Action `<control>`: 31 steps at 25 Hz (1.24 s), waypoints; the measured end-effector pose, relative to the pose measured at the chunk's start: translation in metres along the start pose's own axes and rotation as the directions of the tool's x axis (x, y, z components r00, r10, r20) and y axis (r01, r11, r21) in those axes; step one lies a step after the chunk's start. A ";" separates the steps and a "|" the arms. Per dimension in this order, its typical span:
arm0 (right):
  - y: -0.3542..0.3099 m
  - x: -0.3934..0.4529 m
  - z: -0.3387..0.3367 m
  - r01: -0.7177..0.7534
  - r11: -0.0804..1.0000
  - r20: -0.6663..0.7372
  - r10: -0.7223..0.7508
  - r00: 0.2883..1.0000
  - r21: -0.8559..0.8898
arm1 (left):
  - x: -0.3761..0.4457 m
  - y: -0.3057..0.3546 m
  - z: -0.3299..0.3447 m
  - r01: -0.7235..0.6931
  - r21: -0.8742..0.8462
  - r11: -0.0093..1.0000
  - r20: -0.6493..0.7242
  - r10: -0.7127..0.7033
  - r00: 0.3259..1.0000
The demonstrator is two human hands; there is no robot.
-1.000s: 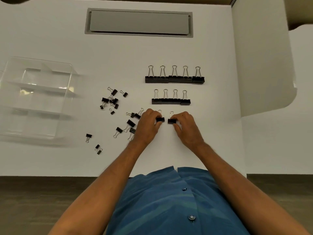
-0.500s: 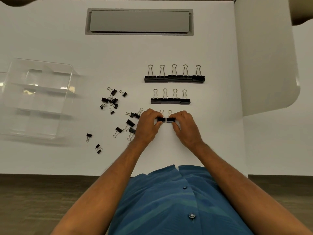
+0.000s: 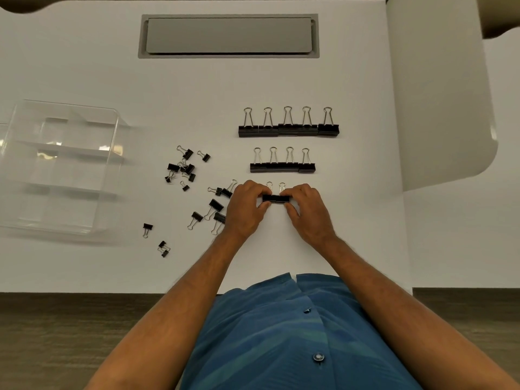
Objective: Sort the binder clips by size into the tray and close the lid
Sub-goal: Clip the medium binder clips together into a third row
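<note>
My shirt is blue with faint greenish stripes, buttoned down the front with small round buttons; my forearms are bare.

This looks like an office. The white desk has a grey cable hatch built into its surface near the far edge, as office desks have. Black binder clips, an office supply, stand in rows at the middle, and a clear plastic organiser tray lies near the left edge. A second white desk joins at the right edge.
</note>
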State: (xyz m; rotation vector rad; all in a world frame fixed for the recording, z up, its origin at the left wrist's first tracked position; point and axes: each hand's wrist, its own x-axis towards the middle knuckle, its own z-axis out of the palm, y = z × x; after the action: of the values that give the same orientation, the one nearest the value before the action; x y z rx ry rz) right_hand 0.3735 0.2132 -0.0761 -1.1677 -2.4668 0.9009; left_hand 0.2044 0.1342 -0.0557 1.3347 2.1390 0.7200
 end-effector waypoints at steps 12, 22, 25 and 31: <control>-0.002 -0.003 0.001 -0.018 0.999 -0.032 0.019 0.999 0.048 | -0.003 -0.002 0.001 0.001 -0.011 1.000 -0.004 -0.001 1.000; -0.034 -0.022 -0.001 -0.184 0.964 -0.116 0.209 0.971 0.192 | -0.030 -0.009 -0.039 -0.008 -0.165 0.986 -0.038 0.001 0.999; -0.057 -0.035 0.007 -0.158 0.970 -0.063 0.172 0.983 0.186 | -0.041 -0.028 -0.064 0.043 -0.213 0.976 -0.174 -0.081 0.981; -0.112 -0.034 0.036 0.088 0.993 0.117 -0.096 0.988 0.074 | -0.044 -0.072 -0.093 0.072 -0.121 0.990 -0.116 -0.086 0.990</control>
State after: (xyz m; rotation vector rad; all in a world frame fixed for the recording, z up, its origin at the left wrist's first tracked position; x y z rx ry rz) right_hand 0.3103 0.1178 -0.0315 -0.9954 -2.5384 1.0497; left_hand 0.1134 0.0518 -0.0296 1.1651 2.1937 0.8989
